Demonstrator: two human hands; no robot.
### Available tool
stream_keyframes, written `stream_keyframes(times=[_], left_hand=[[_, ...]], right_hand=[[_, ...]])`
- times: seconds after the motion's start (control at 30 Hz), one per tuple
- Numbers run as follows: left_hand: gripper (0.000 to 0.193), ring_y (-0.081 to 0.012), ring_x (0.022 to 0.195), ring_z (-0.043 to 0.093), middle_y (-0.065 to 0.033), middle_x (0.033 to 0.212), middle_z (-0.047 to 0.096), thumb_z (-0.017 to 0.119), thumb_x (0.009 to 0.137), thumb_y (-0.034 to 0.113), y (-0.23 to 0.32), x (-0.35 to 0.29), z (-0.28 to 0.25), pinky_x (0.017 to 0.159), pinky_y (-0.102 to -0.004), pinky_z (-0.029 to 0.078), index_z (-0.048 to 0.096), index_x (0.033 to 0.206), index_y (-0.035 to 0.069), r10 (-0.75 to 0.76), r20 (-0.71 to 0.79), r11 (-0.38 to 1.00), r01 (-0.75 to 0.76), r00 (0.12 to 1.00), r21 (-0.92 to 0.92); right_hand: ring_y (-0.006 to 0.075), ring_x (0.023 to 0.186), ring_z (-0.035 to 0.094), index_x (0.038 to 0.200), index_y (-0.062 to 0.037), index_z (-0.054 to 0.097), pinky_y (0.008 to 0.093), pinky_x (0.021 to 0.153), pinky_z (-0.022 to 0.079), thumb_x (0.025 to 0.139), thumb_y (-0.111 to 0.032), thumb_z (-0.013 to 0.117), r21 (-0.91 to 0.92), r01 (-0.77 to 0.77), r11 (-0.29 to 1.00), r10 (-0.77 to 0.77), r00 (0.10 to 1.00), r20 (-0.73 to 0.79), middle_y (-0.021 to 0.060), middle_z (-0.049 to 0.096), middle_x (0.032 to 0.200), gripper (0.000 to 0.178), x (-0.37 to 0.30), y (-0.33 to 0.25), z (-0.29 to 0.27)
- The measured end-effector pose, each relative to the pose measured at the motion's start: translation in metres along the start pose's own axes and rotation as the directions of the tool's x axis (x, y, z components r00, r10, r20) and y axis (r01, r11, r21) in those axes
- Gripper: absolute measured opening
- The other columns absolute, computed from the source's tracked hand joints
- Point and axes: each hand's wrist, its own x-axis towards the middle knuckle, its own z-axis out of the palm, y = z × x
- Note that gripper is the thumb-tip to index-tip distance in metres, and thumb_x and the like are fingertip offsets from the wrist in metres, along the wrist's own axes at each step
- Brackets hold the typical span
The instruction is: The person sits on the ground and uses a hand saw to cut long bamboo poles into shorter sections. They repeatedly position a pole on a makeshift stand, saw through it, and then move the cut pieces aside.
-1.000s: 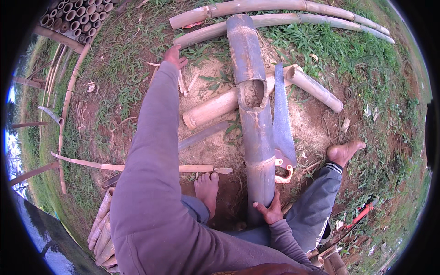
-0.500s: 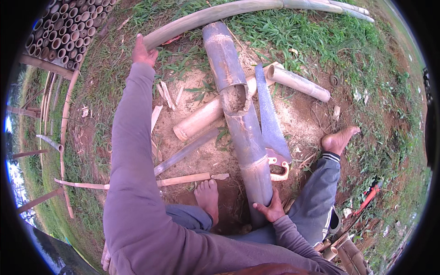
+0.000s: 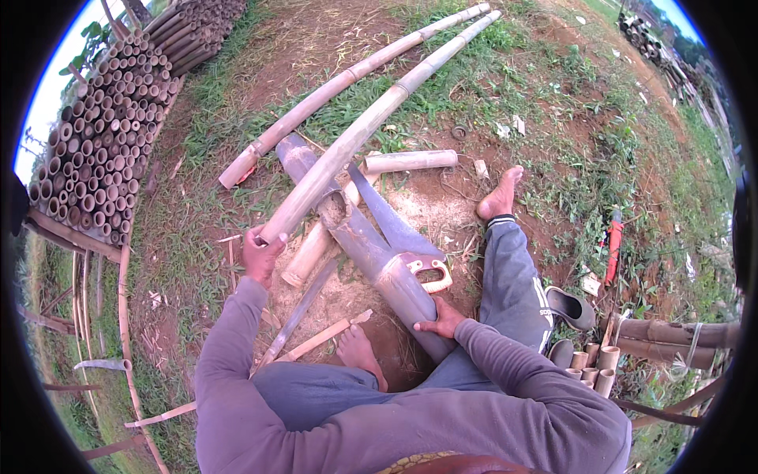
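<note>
My left hand (image 3: 259, 254) is closed around the near end of a long bamboo pole (image 3: 371, 118), which slants away to the upper right. Beneath that pole lies a thick grey bamboo tube (image 3: 367, 246) with a notch cut in its upper side. Its near end rests by my lap, where my right hand (image 3: 442, 319) grips it, thumb on top. Just right of the tube, a handsaw (image 3: 387, 213) with a pale handle lies with its blade along it. A pale bamboo piece (image 3: 304, 257) crosses under the tube.
A second long pole (image 3: 316, 110) lies beyond. A short bamboo piece (image 3: 410, 161) sits behind the saw; bamboo strips (image 3: 304, 308) lie by my left foot. Stacked bamboo pieces (image 3: 103, 142) stand far left. A sandal (image 3: 570, 308) and upright bamboo cups (image 3: 596, 365) are at right.
My left hand has drawn the bamboo pole nearer, across the thick tube, and apart from the second pole. My right hand stays on the tube. The view has shifted, and the tube now slants more.
</note>
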Motion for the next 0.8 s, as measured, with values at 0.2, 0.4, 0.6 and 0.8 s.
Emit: stream_keyframes(times=[0.2,0.4,0.6,0.8], left_hand=[[0.075,-0.0347,0.117,0.055,-0.0203,0.123,0.050,0.091,0.068,0.011,-0.044,-0.123,-0.026,0.101,-0.0448,0.047,0.049,0.129,0.001,0.571,0.180,0.511,-0.519,0.801,0.685],[0.062,-0.0345,0.117,0.061,-0.0208,0.126,0.058,0.086,0.076,0.010,-0.101,-0.216,-0.087,0.099,-0.0473,0.052,0.055,0.129,0.000,0.717,0.214,0.306,-0.576,0.663,0.758],[0.061,-0.0333,0.115,0.062,-0.0201,0.125,0.060,0.086,0.077,0.011,-0.121,-0.243,-0.109,0.097,-0.0460,0.052,0.056,0.129,0.000,0.679,0.090,0.412,-0.480,0.728,0.774],[0.060,-0.0320,0.114,0.063,-0.0194,0.124,0.061,0.087,0.078,0.011,-0.126,-0.242,-0.116,0.096,-0.0448,0.053,0.056,0.129,0.000,0.618,-0.009,0.543,-0.418,0.787,0.728]], right_hand=[[0.0415,0.135,0.058,0.150,0.0084,0.042,0.0457,0.116,0.045,0.072,-0.071,0.083,-0.180,-0.020,0.983,0.015,0.999,-0.028,0.0325,0.058,0.144,0.119,0.000,0.013,0.004],[0.0409,0.134,0.060,0.151,0.0036,0.048,0.0452,0.116,0.045,0.074,-0.074,0.079,-0.278,0.032,0.960,-0.047,0.998,-0.047,0.0304,0.059,0.143,0.114,-0.016,0.026,-0.002],[0.0404,0.137,0.057,0.148,0.0040,0.051,0.0454,0.116,0.045,0.077,-0.070,0.079,-0.331,0.006,0.944,-0.027,0.998,-0.061,0.0294,0.058,0.146,0.106,-0.025,0.018,-0.003],[0.0407,0.132,0.061,0.148,0.0013,0.054,0.0454,0.114,0.047,0.078,-0.070,0.078,-0.379,0.021,0.925,-0.078,0.988,-0.135,0.0290,0.063,0.140,0.102,-0.020,0.028,-0.003]])
